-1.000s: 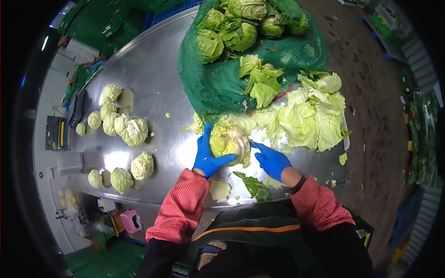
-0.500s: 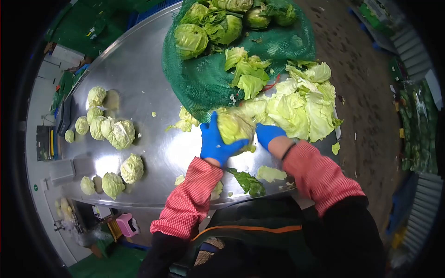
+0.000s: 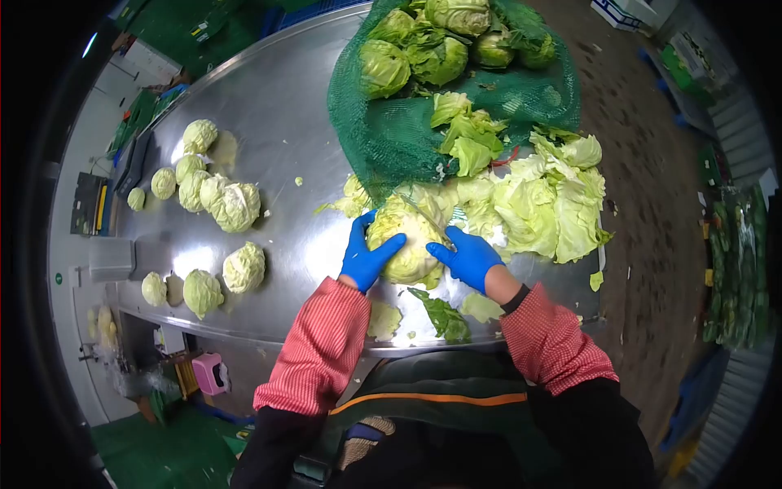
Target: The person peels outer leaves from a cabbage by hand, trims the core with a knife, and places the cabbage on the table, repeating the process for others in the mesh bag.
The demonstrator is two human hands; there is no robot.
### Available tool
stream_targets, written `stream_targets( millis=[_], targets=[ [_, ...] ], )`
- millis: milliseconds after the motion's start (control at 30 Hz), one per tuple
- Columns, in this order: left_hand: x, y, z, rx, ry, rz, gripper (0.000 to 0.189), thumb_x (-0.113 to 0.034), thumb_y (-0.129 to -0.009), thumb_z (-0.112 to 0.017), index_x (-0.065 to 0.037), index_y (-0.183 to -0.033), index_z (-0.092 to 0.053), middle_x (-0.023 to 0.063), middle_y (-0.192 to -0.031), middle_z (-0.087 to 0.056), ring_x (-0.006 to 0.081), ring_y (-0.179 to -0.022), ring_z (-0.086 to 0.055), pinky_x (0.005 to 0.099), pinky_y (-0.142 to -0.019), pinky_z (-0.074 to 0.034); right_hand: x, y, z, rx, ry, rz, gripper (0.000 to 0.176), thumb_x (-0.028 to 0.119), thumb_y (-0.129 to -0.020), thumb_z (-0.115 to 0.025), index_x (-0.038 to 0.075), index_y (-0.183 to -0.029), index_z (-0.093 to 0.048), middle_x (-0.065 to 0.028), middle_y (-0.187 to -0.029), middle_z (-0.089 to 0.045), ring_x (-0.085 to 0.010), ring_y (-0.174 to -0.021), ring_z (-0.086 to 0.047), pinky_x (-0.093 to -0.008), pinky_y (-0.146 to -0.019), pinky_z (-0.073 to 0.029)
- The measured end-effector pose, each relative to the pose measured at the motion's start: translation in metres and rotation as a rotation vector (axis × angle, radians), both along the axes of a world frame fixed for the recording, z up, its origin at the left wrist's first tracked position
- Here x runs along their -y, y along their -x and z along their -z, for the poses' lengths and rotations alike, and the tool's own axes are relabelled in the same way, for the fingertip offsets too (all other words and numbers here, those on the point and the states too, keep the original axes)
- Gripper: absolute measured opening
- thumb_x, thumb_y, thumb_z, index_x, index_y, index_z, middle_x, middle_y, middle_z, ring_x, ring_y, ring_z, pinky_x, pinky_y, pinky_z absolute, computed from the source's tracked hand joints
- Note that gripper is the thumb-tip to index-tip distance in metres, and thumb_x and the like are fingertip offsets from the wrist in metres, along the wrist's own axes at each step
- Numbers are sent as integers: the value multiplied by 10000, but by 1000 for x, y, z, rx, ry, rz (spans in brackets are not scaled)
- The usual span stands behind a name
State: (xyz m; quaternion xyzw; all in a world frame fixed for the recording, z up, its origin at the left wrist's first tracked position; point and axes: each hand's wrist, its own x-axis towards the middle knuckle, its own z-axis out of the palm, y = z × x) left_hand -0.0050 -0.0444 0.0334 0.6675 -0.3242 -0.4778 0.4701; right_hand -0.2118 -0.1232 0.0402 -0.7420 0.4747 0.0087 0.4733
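Observation:
A pale green cabbage [image 3: 405, 244] sits on the metal table in front of me. My left hand [image 3: 366, 257], in a blue glove, grips its left side with the thumb across the front. From the right, my gloved right hand [image 3: 470, 259] is closed, its thumb against the cabbage. A thin knife blade [image 3: 425, 217] slants up and left from that hand over the cabbage top; the handle is hidden in the fist. Loose outer leaves [image 3: 529, 204] lie heaped to the right, and a dark green leaf [image 3: 442, 316] lies near the table's front edge.
A green mesh bag [image 3: 366, 138] with several untrimmed cabbages [image 3: 440, 57] lies at the back. Several smaller, paler cabbages [image 3: 236, 208] stand on the left of the metal table [image 3: 281, 187]. A clear plastic tub [image 3: 112, 259] is at the far left.
The cabbage has been turned, with a paler side now up. My right hand has come onto its right side, the blade now across the top. The view has shifted.

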Motion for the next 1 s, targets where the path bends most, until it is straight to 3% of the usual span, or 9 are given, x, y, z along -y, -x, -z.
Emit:
stream_targets(
  millis=[67,200,300,633,767,867,967,1000],
  targets=[
    [0,-2,5,59,7,12,752,-222,-733,-826,-19,-1296,-370,178,-1231,-500,246,-1116,-545,364,-961,-470,0,4,-13,-51,120,-48,527,535,-908,-490,44,-1083,-569,-215,-945,-672,-408,-925,-628,-470,-809,-491],
    [-5,-11,3,-42,-38,-1,815,-267,-721,-840,-29,-1326,-350,182,-1221,-506,260,-1104,-559,363,-936,-488,-2,14,-17,-24,417,142,346,394,-963,-437,82,-997,-583,-190,-925,-667,-389,-852,-632,-485,-757,-493],
    [5,-22,12,-113,-110,-49,817,-285,-727,-835,-29,-1330,-346,184,-1214,-510,266,-1099,-564,365,-923,-495,-15,24,-19,-132,394,-107,315,374,-957,-454,85,-968,-577,-172,-890,-665,-377,-816,-637,-476,-720,-501],
    [15,-18,19,85,-101,79,865,-399,-692,-841,-41,-1330,-379,179,-1191,-547,246,-1057,-583,356,-900,-495,-20,27,-2,-156,514,-148,256,325,-936,-480,96,-892,-585,-143,-824,-661,-338,-713,-654,-459,-625,-518],
    [29,-27,34,178,-168,150,905,-495,-679,-820,-33,-1324,-385,213,-1234,-538,285,-1127,-550,367,-955,-449,-26,29,-3,-163,532,-133,256,329,-932,-485,96,-890,-581,-148,-798,-653,-336,-687,-651,-454,-607,-518],
    [34,-25,30,144,-198,157,925,-518,-664,-820,-27,-1319,-390,227,-1256,-524,292,-1158,-530,372,-971,-434,-23,31,11,-225,544,-69,275,341,-945,-464,91,-916,-574,-162,-827,-661,-362,-698,-646,-475,-627,-514],
    [33,-19,30,157,-147,183,906,-512,-658,-822,-25,-1304,-414,226,-1266,-513,282,-1164,-524,378,-970,-436,-10,24,20,-224,383,63,299,355,-958,-439,85,-950,-567,-177,-874,-670,-390,-753,-642,-493,-686,-509],
    [35,-17,31,166,-114,198,898,-509,-657,-823,-24,-1298,-423,226,-1271,-509,278,-1167,-521,380,-970,-437,3,17,21,-118,339,57,328,376,-966,-421,83,-982,-566,-205,-895,-670,-405,-811,-636,-501,-748,-498]
  ],
)
